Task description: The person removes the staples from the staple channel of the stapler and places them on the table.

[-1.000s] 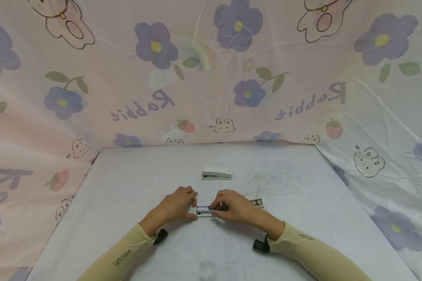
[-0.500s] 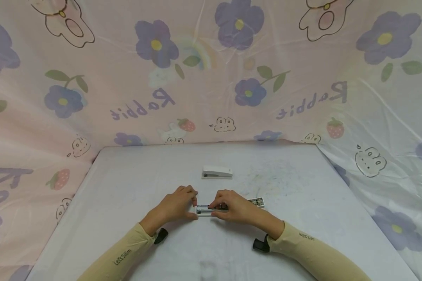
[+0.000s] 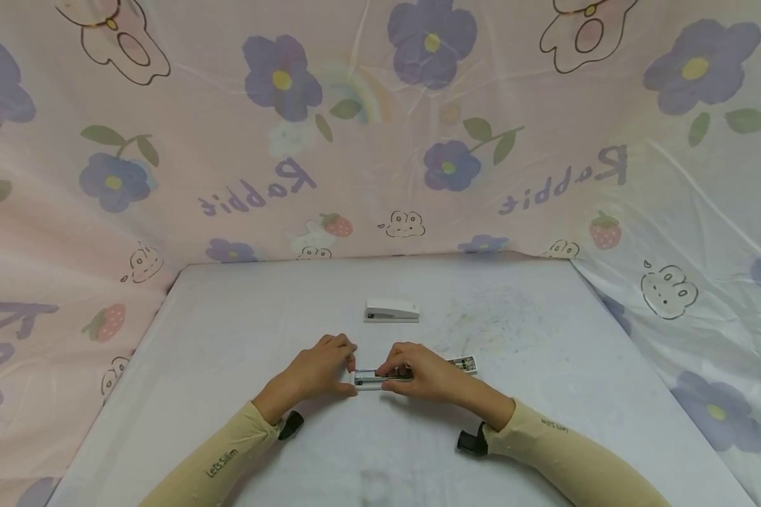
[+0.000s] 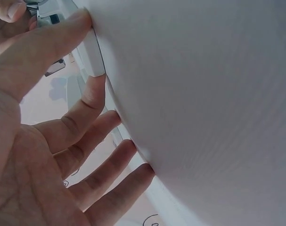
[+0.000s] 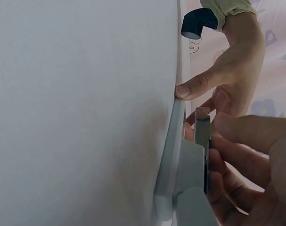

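Observation:
A white stapler (image 3: 373, 379) lies opened flat on the table (image 3: 228, 338) between my two hands. My left hand (image 3: 351, 376) pinches its left end with thumb and index finger. In the left wrist view the thumb and index fingertip press the white end (image 4: 92, 52). My right hand (image 3: 396, 372) curls over the stapler's metal magazine. The right wrist view shows the white base (image 5: 179, 160) and the metal rail (image 5: 202, 136) held between my right fingers (image 5: 249, 136), with my left hand (image 5: 227, 75) at the far end.
A second white stapler (image 3: 391, 310), closed, sits farther back at mid table. A small printed staple box (image 3: 465, 364) lies just right of my right hand, partly hidden. Flowered pink cloth (image 3: 380, 141) walls the table on the back and sides.

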The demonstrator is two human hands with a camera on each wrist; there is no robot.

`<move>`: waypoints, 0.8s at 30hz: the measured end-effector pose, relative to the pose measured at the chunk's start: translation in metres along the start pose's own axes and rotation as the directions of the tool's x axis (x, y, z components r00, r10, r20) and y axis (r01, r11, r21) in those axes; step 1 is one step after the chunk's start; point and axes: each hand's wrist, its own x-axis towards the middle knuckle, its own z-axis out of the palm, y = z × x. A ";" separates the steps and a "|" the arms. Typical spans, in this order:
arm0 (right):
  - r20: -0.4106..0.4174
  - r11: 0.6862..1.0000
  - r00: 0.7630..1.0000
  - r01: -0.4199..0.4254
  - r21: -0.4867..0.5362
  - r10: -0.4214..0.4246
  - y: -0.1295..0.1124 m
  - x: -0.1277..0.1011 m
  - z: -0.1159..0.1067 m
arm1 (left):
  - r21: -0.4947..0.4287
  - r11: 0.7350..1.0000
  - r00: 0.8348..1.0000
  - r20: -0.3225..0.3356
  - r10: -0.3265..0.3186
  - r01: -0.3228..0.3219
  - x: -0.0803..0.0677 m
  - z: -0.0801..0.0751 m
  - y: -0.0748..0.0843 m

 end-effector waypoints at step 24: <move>-0.094 0.997 0.995 -0.039 -0.063 0.033 0.000 0.010 0.005 | -0.009 1.000 1.000 0.010 0.010 -0.010 -0.001 -0.003 0.002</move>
